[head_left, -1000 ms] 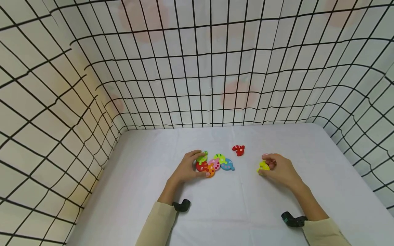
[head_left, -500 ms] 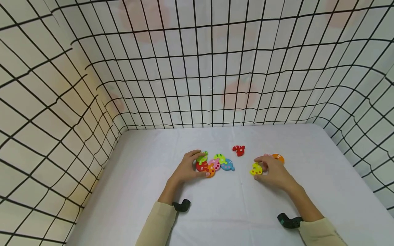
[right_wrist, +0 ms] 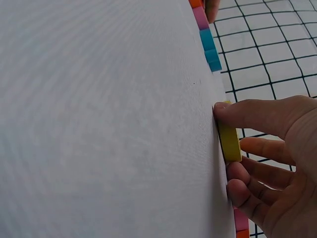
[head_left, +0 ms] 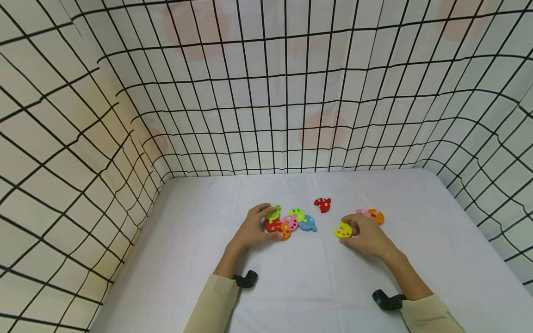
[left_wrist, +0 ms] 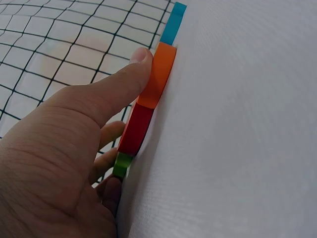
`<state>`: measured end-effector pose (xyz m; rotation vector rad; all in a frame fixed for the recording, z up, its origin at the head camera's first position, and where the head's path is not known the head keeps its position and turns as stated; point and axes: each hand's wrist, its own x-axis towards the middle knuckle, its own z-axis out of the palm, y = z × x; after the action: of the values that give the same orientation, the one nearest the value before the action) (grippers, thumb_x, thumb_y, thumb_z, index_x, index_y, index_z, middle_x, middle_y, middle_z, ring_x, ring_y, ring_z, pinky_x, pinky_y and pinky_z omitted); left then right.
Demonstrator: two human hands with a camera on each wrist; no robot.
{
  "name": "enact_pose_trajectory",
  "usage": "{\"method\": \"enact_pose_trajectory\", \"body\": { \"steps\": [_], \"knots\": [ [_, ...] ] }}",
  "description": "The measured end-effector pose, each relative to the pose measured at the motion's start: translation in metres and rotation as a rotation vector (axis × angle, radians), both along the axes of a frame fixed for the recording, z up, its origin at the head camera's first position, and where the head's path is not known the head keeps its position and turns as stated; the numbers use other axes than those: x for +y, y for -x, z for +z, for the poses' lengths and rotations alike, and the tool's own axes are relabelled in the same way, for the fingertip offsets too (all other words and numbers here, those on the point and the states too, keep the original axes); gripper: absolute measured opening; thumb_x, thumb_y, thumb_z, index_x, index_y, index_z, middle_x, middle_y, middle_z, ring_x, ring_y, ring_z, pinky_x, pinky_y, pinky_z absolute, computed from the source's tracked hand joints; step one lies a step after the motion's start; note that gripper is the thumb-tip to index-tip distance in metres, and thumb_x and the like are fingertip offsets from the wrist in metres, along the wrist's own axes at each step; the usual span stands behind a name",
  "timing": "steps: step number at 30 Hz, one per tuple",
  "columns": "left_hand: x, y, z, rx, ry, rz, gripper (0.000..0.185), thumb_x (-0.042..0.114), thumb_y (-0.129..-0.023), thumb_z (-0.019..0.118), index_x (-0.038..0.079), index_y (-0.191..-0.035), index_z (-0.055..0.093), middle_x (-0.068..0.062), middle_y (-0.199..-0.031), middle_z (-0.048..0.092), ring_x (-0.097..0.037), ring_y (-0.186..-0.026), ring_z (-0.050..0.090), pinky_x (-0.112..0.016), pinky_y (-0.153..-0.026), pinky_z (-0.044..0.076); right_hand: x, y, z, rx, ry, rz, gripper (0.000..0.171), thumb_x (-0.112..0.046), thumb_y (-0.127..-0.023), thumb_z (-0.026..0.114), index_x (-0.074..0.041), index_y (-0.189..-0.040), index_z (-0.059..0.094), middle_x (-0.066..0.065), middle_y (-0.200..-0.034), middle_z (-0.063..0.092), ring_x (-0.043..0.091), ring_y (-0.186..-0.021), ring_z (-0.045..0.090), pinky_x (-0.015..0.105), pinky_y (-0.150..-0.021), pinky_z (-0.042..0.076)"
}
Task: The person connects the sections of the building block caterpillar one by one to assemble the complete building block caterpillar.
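Observation:
In the head view, my left hand (head_left: 251, 230) holds one end of a linked row of colourful jigsaw pieces, its thumb at the orange piece (head_left: 285, 231) and its fingers at the green piece (head_left: 273, 213). Between these lies a red piece (head_left: 272, 225). A pink piece (head_left: 290, 222), a striped green piece (head_left: 297, 214) and a blue piece (head_left: 307, 223) continue the row rightward. My right hand (head_left: 368, 236) pinches a yellow jigsaw piece (head_left: 343, 230) with red dots, apart from the row. The right wrist view shows this yellow piece (right_wrist: 229, 141) edge-on, low at the cloth.
A striped red piece (head_left: 322, 205) lies alone behind the row. Beyond my right hand are a pink piece (head_left: 363, 212), partly hidden, and an orange piece (head_left: 376, 216). White cloth (head_left: 291, 286) covers the table. Black grid mesh (head_left: 266, 92) stands at the back and sides.
My right hand has moved left with the yellow jigsaw piece, nearer the row, uncovering the pink and orange pieces behind it. My left hand has kept its place.

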<state>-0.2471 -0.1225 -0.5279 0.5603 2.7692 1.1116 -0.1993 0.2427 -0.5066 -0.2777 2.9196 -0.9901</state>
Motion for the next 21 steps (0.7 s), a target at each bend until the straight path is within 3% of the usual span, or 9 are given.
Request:
{"method": "enact_pose_trajectory", "body": {
  "steps": [14, 21],
  "knots": [
    [0.002, 0.001, -0.002, 0.01, 0.0, 0.027, 0.08, 0.048, -0.078, 0.087, 0.026, -0.148, 0.056, 0.0, -0.158, 0.042, -0.026, -0.148, 0.036, -0.054, -0.118, 0.041, -0.013, 0.003, 0.011, -0.011, 0.009, -0.028, 0.059, -0.027, -0.082, 0.086, -0.009, -0.133, 0.065, 0.005, -0.096, 0.062, 0.021, -0.087, 0.053, 0.027, -0.066, 0.047],
    [0.0, 0.001, 0.003, -0.018, 0.016, 0.04, 0.081, 0.047, -0.077, 0.086, 0.027, -0.148, 0.054, -0.001, -0.158, 0.04, -0.027, -0.147, 0.036, -0.054, -0.117, 0.042, -0.028, 0.008, 0.012, -0.003, 0.057, -0.009, 0.056, -0.026, -0.081, 0.086, -0.009, -0.13, 0.066, 0.007, -0.103, 0.065, 0.02, -0.087, 0.054, 0.026, -0.064, 0.049]
  ]
}}
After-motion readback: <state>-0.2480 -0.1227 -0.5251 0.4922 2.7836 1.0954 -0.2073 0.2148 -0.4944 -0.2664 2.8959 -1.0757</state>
